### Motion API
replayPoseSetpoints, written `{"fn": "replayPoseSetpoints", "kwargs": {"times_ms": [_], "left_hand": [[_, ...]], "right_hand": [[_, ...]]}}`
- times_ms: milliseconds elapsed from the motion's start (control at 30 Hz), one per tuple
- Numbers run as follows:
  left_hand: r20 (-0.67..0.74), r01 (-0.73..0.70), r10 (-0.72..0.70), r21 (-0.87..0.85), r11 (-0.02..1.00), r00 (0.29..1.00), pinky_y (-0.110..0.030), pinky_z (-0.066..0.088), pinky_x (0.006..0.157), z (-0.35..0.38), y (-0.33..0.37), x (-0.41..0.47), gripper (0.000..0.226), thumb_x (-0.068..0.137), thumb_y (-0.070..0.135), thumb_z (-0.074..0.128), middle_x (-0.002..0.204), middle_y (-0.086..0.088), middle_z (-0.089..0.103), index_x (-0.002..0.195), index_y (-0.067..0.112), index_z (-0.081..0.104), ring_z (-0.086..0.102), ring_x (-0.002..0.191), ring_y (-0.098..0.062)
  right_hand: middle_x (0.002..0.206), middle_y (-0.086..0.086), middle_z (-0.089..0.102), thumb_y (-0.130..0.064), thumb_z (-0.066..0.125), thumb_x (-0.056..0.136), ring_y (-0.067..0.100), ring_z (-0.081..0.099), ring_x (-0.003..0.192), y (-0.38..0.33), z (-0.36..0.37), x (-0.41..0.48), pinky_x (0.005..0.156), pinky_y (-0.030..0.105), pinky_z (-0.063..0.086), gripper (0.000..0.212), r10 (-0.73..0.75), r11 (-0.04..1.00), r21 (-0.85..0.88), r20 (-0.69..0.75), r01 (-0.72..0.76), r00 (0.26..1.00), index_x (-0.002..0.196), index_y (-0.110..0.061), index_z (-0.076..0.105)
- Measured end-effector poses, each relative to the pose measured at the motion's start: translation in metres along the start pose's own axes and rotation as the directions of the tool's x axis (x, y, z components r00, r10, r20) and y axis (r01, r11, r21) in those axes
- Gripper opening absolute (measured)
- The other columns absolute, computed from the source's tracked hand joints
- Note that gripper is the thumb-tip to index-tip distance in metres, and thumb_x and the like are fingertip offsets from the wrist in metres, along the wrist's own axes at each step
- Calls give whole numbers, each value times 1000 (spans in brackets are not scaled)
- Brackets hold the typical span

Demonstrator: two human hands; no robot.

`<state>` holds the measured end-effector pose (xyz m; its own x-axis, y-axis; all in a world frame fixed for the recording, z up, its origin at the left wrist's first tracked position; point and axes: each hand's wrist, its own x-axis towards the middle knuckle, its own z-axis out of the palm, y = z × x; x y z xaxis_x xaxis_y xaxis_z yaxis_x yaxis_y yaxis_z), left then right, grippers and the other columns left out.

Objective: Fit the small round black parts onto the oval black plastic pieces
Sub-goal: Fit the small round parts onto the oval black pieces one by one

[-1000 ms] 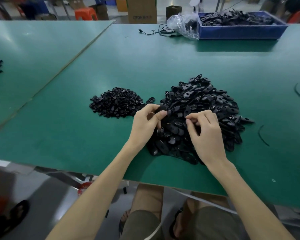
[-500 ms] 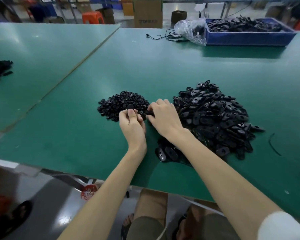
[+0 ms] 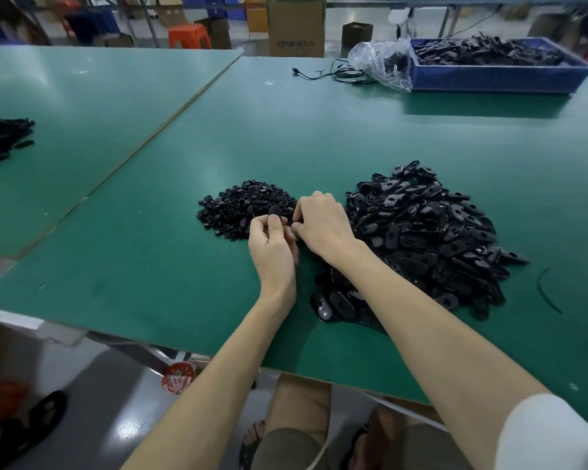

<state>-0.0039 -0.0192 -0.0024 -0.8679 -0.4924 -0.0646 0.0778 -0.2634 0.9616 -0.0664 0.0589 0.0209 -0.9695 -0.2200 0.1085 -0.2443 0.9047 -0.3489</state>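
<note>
The left hand (image 3: 272, 247) is pinching a black plastic piece (image 3: 275, 211) (probably oval) upright in its fingertips. Just to its right, the right hand (image 3: 323, 223) is touching, with curled fingers, the heap of small round black parts (image 3: 238, 206); whether it is gripping one, I cannot tell.

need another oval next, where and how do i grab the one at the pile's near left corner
Pinch the oval piece by its near rounded end, from the near left: it lies flat, that end and its left side on bare table, the pile crowding its right and far sides.
</note>
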Motion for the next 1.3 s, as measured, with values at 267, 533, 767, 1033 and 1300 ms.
{"fn": "replayPoseSetpoints", "kwargs": {"times_ms": [267, 533, 767, 1033, 1300], "left_hand": [[114, -61, 50, 94, 994, 992, -22, 33, 41, 1, -1, -3, 18, 108, 17, 45, 63, 9, 58, 93, 12, 55, 43, 49, -7], [436, -183, 85, 189, 965, 896, -18, 28, 37, 0, -2, -6, 23, 106, 17, 51, 62, 0, 63, 89, 10, 63, 38, 38, -8], [614, -274, 103, 192, 942, 783, -20, 29, 36, 4, -2, -12, 22, 107, 14, 51, 67, -4, 68, 93, 3, 65, 37, 31, -14], [621, -257, 31, 278, 926, 784, -17, 28, 36, 18, -5, -7, 23, 107, 15, 52, 68, -4, 70, 94, 4, 66, 37, 31, -13], [673, -251, -14, 296, 922, 740, -15, 32, 40, 16, -10, -7, 16, 104, 10, 52, 74, -3, 73, 102, 6, 68, 39, 36, -10]], "right_hand": [[95, -2, 74, -19, 72, 98, 16, 64, 98, 13, -19, -23, 91, 28, 48, 10, 166, 808, 589, -245, 11, 955, 98, -13, 78], [87, 4, 81, -12, 72, 98, 6, 72, 76, 58, -32, -92, 63, 15, 51, 4, 248, 321, 946, -127, 43, 960, 100, -12, 76], [95, 5, 79, -7, 81, 90, 24, 75, 93, 95, -31, -110, 67, 21, 54, 12, 228, 360, 928, -188, 97, 955, 97, -16, 77], [98, 3, 80, -4, 80, 89, 18, 73, 94, 102, -28, -95, 68, 23, 57, 24, 178, 360, 924, -201, 126, 963, 105, -21, 79], [93, 1, 79, -4, 79, 90, 13, 71, 85, 104, -24, -95, 67, 24, 57, 18, 202, 399, 905, -246, 149, 948, 98, -19, 79]]}}
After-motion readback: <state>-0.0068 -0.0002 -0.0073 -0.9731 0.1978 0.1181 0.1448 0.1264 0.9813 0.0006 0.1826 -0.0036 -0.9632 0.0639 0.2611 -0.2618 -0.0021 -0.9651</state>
